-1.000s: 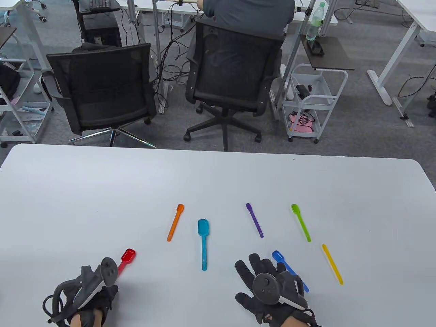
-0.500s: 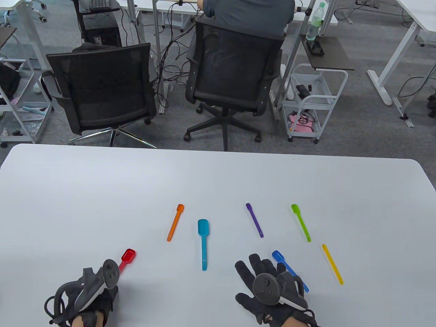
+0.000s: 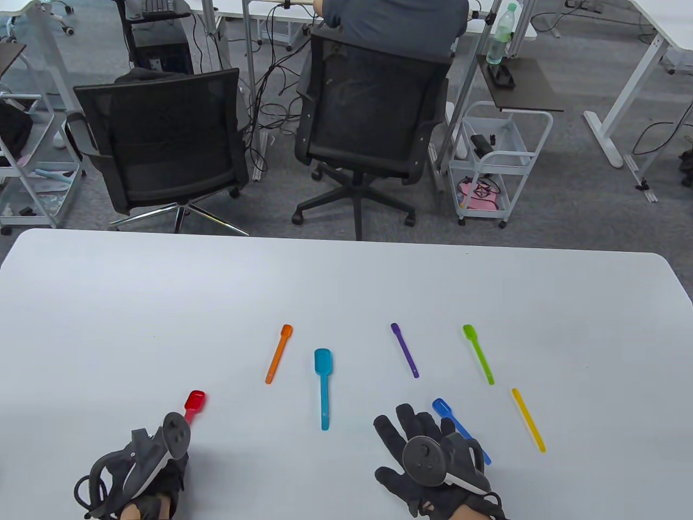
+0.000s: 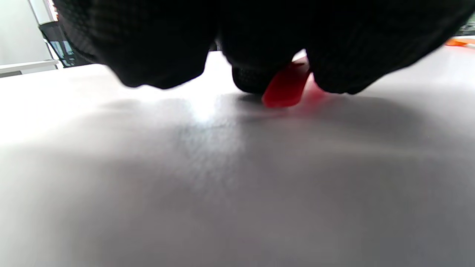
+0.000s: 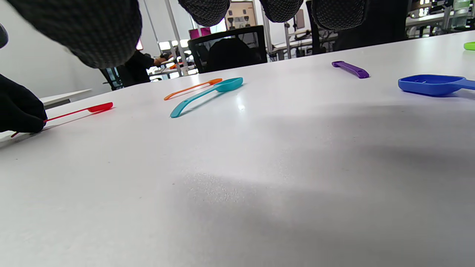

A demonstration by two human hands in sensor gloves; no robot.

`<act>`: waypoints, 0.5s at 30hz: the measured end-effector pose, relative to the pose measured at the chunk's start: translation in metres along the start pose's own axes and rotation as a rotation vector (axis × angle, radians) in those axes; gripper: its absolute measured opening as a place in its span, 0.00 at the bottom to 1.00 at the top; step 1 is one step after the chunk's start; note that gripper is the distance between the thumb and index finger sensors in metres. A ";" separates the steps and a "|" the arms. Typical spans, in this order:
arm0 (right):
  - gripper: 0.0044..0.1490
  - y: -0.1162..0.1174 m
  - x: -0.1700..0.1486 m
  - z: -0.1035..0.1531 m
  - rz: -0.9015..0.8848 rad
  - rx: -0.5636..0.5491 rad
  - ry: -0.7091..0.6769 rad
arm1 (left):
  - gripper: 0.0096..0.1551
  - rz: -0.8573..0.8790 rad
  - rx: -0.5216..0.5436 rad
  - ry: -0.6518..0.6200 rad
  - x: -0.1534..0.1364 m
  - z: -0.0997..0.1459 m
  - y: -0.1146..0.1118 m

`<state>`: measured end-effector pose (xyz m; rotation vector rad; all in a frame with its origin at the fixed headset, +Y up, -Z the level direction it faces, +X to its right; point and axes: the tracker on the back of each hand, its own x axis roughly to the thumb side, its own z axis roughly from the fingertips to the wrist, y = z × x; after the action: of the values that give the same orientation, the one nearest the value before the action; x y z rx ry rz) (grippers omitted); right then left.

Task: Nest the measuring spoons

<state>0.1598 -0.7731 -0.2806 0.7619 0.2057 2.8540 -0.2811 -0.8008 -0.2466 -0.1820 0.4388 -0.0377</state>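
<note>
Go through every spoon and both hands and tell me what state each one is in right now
left hand: pinches the red spoon's handle
red spoon: bowl end raised, handle end at the table
teal spoon: lying flat, untouched
orange spoon: lying flat, untouched
purple spoon: lying flat, untouched
green spoon: lying flat, untouched
yellow spoon: lying flat, untouched
blue spoon: lying flat, handle partly under the right hand
right hand: fingers spread, holding nothing

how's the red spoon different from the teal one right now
The red spoon is pinched at its handle by the left hand, bowl raised; the teal spoon lies flat and untouched. Red's bowl looks squarish, teal's longer and rounded. Both point their bowls away from the person.
</note>
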 end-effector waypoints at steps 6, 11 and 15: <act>0.55 0.000 0.001 0.000 -0.004 -0.007 -0.004 | 0.34 0.036 0.048 0.064 0.019 0.003 0.023; 0.55 0.000 0.001 0.001 0.000 -0.013 -0.008 | 0.34 0.059 0.061 0.107 0.053 0.007 0.041; 0.55 -0.001 0.001 0.002 0.001 -0.018 -0.008 | 0.34 0.086 0.055 0.127 0.087 0.012 0.050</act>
<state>0.1596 -0.7721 -0.2787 0.7701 0.1787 2.8493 -0.1974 -0.7566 -0.2815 -0.1070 0.5714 0.0230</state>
